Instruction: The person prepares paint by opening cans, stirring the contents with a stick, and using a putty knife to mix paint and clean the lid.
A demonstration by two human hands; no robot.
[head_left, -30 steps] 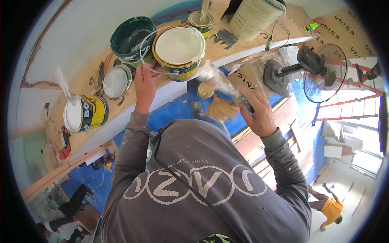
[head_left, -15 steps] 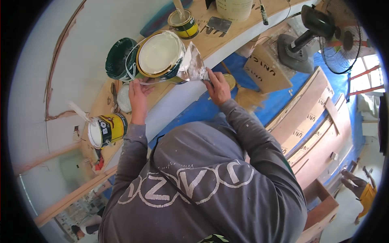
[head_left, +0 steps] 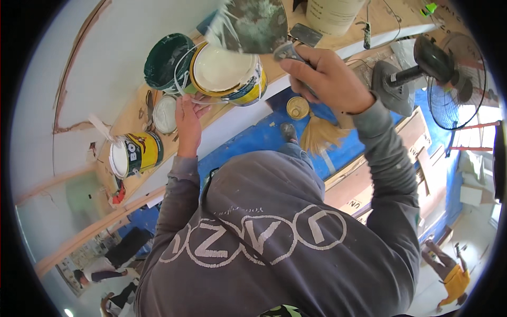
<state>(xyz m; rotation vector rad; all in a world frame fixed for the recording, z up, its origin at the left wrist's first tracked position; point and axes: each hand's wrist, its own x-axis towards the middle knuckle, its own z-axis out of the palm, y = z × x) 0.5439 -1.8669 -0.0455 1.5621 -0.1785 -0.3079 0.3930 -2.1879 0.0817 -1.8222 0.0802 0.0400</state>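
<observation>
A yellow-and-dark paint can (head_left: 252,84) with white contents (head_left: 217,66) sits at the workbench's near edge. My left hand (head_left: 188,119) is closed on its near left side, where the white bail handle (head_left: 207,100) passes; part of its fingers is hidden. My right hand (head_left: 325,76) grips a wide scraper by its handle, raised above and to the right of the can. The scraper blade (head_left: 256,26) is broad, smeared with white and partly over the can's far rim. A dark green bucket (head_left: 168,61) stands just left of the can.
A second yellow paint can (head_left: 145,150) and a round white lid (head_left: 165,115) rest on the bench (head_left: 138,113). At the back are a cream bucket (head_left: 332,16) and a dark flat plate (head_left: 306,35). A fan (head_left: 422,68) stands right. Below are a broom (head_left: 319,134) and a person in yellow (head_left: 455,282).
My right hand has lifted the scraper from the can's right side, up and away to the right. The can appears more upright, with my left hand still on it.
</observation>
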